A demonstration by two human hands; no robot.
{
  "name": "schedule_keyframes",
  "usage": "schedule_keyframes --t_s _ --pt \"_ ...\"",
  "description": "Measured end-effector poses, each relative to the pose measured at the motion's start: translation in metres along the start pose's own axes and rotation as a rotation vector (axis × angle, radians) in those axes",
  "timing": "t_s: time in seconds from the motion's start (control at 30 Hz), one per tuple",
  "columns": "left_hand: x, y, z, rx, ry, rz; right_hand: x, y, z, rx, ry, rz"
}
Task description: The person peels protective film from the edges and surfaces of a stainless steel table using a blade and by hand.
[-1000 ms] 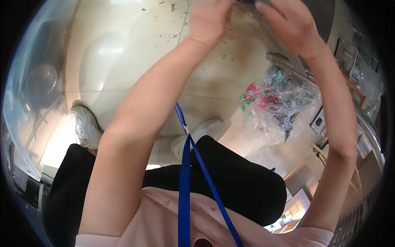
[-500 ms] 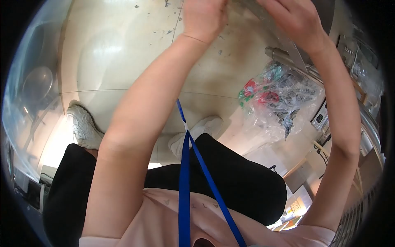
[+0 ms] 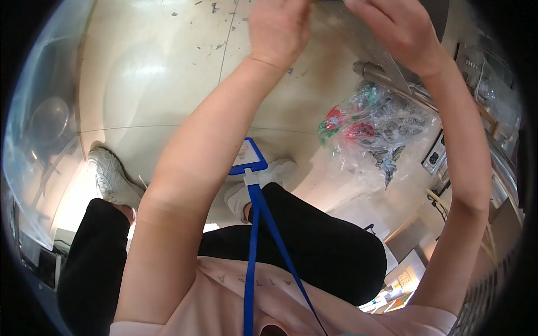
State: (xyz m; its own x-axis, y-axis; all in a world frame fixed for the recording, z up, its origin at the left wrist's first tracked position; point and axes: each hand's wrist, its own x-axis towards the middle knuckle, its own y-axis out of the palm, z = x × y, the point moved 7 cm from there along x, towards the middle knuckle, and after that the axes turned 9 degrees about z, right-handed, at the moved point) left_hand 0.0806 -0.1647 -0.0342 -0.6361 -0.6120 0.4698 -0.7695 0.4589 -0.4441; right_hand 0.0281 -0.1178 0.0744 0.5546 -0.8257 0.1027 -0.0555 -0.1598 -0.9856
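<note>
My left hand (image 3: 278, 31) is at the top edge of the view, seen from the back. Its fingers are curled inward, slightly blurred and partly cut off, so what they hold is hidden. To its right, my right hand (image 3: 406, 36) is bent with its fingers together and pointing left, their tips at the top edge. What lies in those fingertips cannot be made out. A smooth grey panel (image 3: 397, 70) shows beneath the right hand. From my neck hangs a blue lanyard (image 3: 253, 241) with a blue-framed badge (image 3: 250, 166).
A clear plastic bag (image 3: 375, 134) with red and green print lies at the right near a metal tube (image 3: 372, 73). Dark scraps (image 3: 218, 45) litter the pale floor (image 3: 151, 89). Transparent plastic (image 3: 33, 140) stands at the left. A power strip (image 3: 432, 155) is at the right.
The badge has swung into view beside my left forearm. My right hand's fingertips have shifted slightly left; both arms otherwise stay nearly in place.
</note>
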Motion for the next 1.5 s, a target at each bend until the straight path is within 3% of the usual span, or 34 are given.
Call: schedule_keyframes --t_s 0.07,0.13,0.27,0.33,0.53,0.63,0.7,0.83,0.9,0.93,1.0,1.13,1.23,1.33,1.43,1.5 --pt "-0.002 0.014 0.002 -0.052 0.023 0.084 -0.019 0.009 -0.001 0.003 0.011 0.157" --pt "-0.005 0.015 0.006 -0.027 -0.046 0.132 -0.008 0.007 -0.006 0.026 0.029 0.117" --pt "0.011 -0.021 0.01 0.073 -0.001 -0.058 0.014 0.0 -0.01 0.011 -0.013 -0.004" --pt "0.011 -0.016 0.004 0.045 0.031 0.011 0.008 0.0 -0.011 -0.016 0.072 0.122" --pt "0.017 -0.031 0.006 0.0 -0.103 0.03 0.016 -0.006 -0.038 0.127 0.212 -0.017" --pt "0.023 -0.031 -0.006 0.126 0.027 0.175 0.005 -0.01 -0.041 0.245 0.382 0.038" --pt "0.026 -0.027 -0.01 0.008 0.047 0.224 -0.016 -0.005 -0.041 0.362 0.556 0.081" --pt "0.035 -0.03 -0.012 0.004 0.032 0.177 -0.016 -0.002 -0.06 0.488 0.622 -0.15" --pt "0.03 -0.027 -0.004 -0.035 0.012 0.149 -0.022 0.0 -0.056 0.557 0.681 -0.106" --pt "0.026 -0.019 -0.009 -0.003 0.077 0.264 -0.031 0.004 -0.052 0.583 0.689 -0.083" --pt "0.027 -0.018 -0.004 -0.015 0.039 0.253 -0.03 -0.003 -0.046 0.562 0.683 -0.054" --pt "0.025 -0.017 -0.002 0.026 0.069 0.164 -0.015 -0.016 -0.032 0.246 0.428 -0.198" --pt "0.016 -0.003 -0.012 0.057 0.164 0.219 -0.052 0.007 -0.011 0.112 0.431 0.001" --pt "0.001 0.03 -0.021 0.044 0.242 0.225 -0.065 0.006 0.01 0.045 0.341 0.056" --pt "-0.012 0.046 -0.012 0.031 0.145 0.22 -0.055 0.003 0.015 0.041 0.308 0.042" --pt "-0.013 0.032 -0.002 0.034 0.071 0.104 -0.037 -0.004 0.011 0.008 0.239 -0.002"
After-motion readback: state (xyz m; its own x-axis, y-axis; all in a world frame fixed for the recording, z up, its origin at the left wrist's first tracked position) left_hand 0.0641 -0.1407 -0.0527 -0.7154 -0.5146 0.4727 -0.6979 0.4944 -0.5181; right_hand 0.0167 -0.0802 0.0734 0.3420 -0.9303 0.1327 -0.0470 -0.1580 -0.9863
